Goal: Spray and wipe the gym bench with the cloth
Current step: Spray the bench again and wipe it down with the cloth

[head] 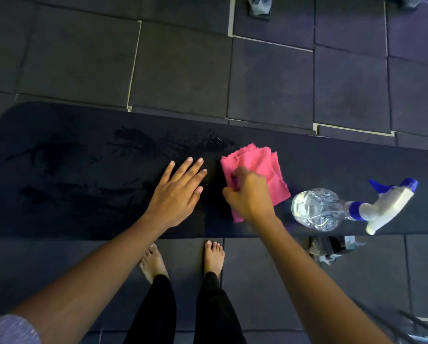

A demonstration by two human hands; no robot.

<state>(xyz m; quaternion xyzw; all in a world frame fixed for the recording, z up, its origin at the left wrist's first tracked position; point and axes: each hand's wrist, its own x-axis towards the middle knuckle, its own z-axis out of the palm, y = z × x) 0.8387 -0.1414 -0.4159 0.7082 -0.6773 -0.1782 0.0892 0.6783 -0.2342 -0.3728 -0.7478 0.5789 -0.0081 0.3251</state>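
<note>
Our right fingers (pixel 233 181) are curled narrow, pinching the near-left edge of the pink cloth (pixel 257 167), so the right hand (pixel 250 194) grips it while the cloth lies folded on the bench (pixel 59 170). Our left fingers (pixel 190 167) are spread wide and flat, holding nothing; the left hand (pixel 177 192) lies just left of the cloth, and we cannot tell if the palm presses the pad or hovers over it.

The step in hand, we judge, is taking up the cloth to wipe. To do it well we should bunch more cloth under the palm, not drag it by one edge, then sweep left in long overlapping strokes across the wet patches (pixel 133 142) that spread from the middle toward the bench's left end, keeping the left hand clear of the path.

The spray bottle (pixel 332 207) lies on its side on the bench, just right of the cloth, nozzle pointing right. It could roll off the near edge if nudged.
</note>
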